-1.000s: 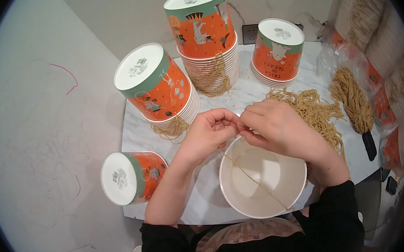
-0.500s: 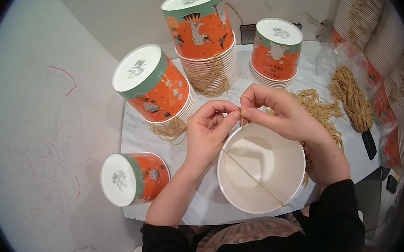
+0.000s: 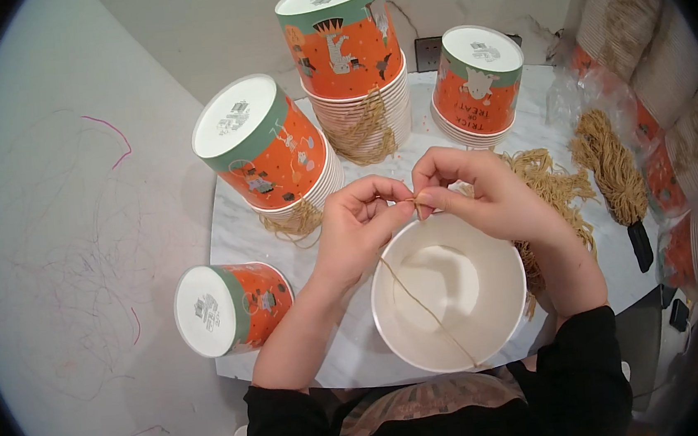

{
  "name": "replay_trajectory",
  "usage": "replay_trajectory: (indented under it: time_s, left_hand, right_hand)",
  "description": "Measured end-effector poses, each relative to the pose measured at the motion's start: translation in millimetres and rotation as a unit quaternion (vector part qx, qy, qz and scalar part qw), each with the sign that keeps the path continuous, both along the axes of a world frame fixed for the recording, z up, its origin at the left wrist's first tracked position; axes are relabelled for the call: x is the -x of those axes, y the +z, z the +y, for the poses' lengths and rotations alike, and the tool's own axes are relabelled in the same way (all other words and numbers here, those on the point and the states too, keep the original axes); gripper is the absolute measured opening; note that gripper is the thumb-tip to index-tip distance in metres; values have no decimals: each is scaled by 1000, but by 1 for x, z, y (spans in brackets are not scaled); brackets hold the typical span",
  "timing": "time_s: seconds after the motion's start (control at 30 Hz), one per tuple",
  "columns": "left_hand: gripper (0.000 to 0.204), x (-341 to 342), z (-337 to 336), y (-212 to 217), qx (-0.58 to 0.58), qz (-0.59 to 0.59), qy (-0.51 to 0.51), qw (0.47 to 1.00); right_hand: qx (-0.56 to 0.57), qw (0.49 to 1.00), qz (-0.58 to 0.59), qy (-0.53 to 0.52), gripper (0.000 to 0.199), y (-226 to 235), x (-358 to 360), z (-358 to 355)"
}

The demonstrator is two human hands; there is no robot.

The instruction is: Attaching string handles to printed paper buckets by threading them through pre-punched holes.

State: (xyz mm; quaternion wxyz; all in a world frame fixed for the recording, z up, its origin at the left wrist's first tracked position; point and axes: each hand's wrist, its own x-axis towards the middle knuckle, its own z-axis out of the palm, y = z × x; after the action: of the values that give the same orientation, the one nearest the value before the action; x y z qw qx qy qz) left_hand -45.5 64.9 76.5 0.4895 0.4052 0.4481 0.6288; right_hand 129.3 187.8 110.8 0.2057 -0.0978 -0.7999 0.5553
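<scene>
A white paper bucket [image 3: 413,329] stands with its open mouth up, close to the table's front edge. Tan string [image 3: 428,311] runs slackly across that mouth, from the left rim to the near rim. Over the bucket's far rim, my left hand [image 3: 362,221] pinches a bit of the string between thumb and forefinger. My right hand [image 3: 480,194] meets it fingertip to fingertip, also pinching the string. The exact shape of the string between the fingers is too small to make out.
Stacks of upside-down orange and green buckets stand at the left [image 3: 269,154], back [image 3: 342,44] and right [image 3: 478,82]. One bucket [image 3: 236,308] lies near the left edge. Loose string [image 3: 549,180] and a tied string bundle [image 3: 610,170] lie right, beside plastic-wrapped bucket stacks [image 3: 640,35].
The string across the bucket has gone from taut to slack, its near end shifting slightly left. Both hands stay together, still pinching, with only small finger movements.
</scene>
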Motion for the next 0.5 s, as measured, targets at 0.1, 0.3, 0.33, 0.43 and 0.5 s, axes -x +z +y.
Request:
replay_trajectory:
  time_s: [0.1, 0.3, 0.33, 0.43, 0.5]
  left_hand:
    - [10, 12, 3, -6, 105, -45, -27, 993]
    - [8, 17, 4, -6, 128, -72, -36, 988]
    - [8, 17, 4, -6, 128, -73, -36, 988]
    - [9, 9, 4, -5, 114, -56, -15, 992]
    - [10, 5, 5, -2, 130, -26, 13, 991]
  right_hand:
    - [-188, 982, -3, -23, 8, 5, -1, -7]
    - [-278, 959, 0, -50, 9, 2, 0, -10]
    - [-278, 959, -1, -50, 9, 2, 1, -10]
    - [-280, 958, -13, -59, 9, 0, 2, -13]
    - [-303, 951, -5, -56, 10, 0, 4, -14]
